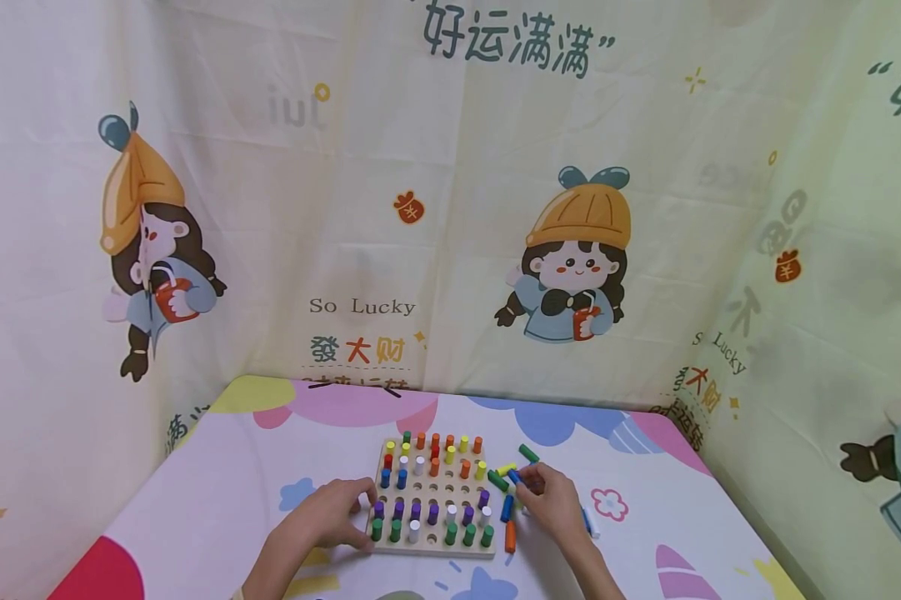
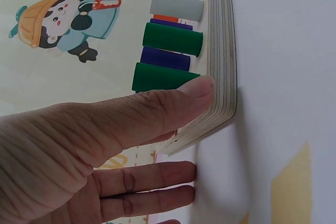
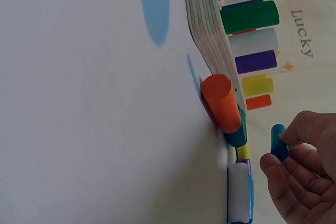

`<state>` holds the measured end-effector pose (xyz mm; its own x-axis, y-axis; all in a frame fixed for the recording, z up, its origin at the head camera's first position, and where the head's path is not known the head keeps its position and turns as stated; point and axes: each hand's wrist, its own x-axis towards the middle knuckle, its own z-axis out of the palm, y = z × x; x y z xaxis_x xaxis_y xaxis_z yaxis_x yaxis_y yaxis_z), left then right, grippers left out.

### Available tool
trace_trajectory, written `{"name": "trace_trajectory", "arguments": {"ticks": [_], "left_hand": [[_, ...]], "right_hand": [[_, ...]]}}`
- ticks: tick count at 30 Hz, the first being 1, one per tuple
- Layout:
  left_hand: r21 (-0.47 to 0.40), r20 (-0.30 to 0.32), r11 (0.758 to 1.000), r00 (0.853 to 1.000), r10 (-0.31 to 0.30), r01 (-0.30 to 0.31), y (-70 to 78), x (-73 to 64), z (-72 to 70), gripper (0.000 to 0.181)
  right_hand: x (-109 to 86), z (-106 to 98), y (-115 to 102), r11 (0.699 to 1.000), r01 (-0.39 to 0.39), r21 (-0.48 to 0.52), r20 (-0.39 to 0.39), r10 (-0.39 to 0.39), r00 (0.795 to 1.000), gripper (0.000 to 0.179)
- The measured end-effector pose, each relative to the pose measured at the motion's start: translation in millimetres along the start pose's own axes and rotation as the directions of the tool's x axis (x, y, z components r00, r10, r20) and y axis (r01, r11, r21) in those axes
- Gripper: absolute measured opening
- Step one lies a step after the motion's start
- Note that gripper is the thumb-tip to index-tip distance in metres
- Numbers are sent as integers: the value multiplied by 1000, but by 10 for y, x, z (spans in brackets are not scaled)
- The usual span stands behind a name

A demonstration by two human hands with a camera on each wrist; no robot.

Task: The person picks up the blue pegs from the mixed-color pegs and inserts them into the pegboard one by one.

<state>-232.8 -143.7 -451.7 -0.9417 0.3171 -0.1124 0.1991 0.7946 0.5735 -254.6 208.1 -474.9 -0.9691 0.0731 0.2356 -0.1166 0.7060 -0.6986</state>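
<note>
A wooden pegboard stands on the table with rows of coloured pegs upright in its holes. My left hand is at its left side. In the left wrist view the thumb touches the board's near corner beside a green peg, and two fingers stretch out straight; the index finger is mostly hidden. To the right of the board, my right hand pinches a blue peg between thumb and finger, held above the loose pegs.
Loose pegs lie right of the board: an orange peg, a blue peg, a green peg and several others. A white peg lies partly behind the right hand. A printed curtain hangs behind the table.
</note>
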Motion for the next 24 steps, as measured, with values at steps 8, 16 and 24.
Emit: {"name": "trace_trajectory", "arguments": {"ticks": [8,16,24], "left_hand": [[7,1,1000,1000,-27,27,14,3,7,45],[-10,9,999,999,-31,31,11,6,7,45],[-4,6,999,999,-39,39,18,3,11,45]], "right_hand": [[-9,10,-81,1000,13,10,0,-13,1000,17],[-12,39,-170,1000,10,21,17,-10,1000,15],[-38,84,-237,998,40,57,38,-42,998,14]]}}
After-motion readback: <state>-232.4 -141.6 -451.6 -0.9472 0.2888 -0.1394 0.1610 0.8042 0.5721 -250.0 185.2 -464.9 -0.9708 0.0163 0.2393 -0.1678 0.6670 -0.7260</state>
